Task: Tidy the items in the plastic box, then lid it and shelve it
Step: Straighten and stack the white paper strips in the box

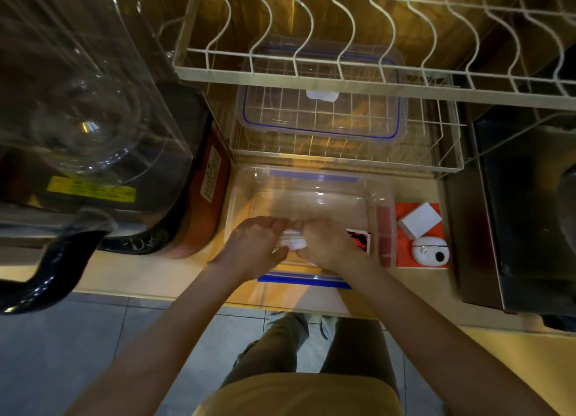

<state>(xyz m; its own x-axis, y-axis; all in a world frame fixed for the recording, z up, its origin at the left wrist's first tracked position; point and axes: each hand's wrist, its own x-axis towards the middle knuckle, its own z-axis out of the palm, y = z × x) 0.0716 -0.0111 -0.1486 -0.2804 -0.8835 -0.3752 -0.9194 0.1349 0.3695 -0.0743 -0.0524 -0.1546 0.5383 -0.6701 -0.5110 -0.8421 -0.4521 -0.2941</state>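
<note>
The box (pixel 311 197) stands on the bench (pixel 149 275) at its front edge, with the rack (pixel 343 154) just behind it and the lid (pixel 321 113) lying on the rack's lower shelf. Both hands, left hand (pixel 252 247) and right hand (pixel 327 244), meet inside the box at its near side around a small packet (pixel 291 241), with a card (pixel 360 239) just right of them. Right of the box lie a small carton (pixel 419 221) and, nearer, an earbud case (pixel 428 250); a blender (pixel 93 119) stands to the left.

Grey tiled floor (pixel 78 337); wooden counter (pixel 140 275); white wire rack (pixel 311 72) above; warm yellow light.
</note>
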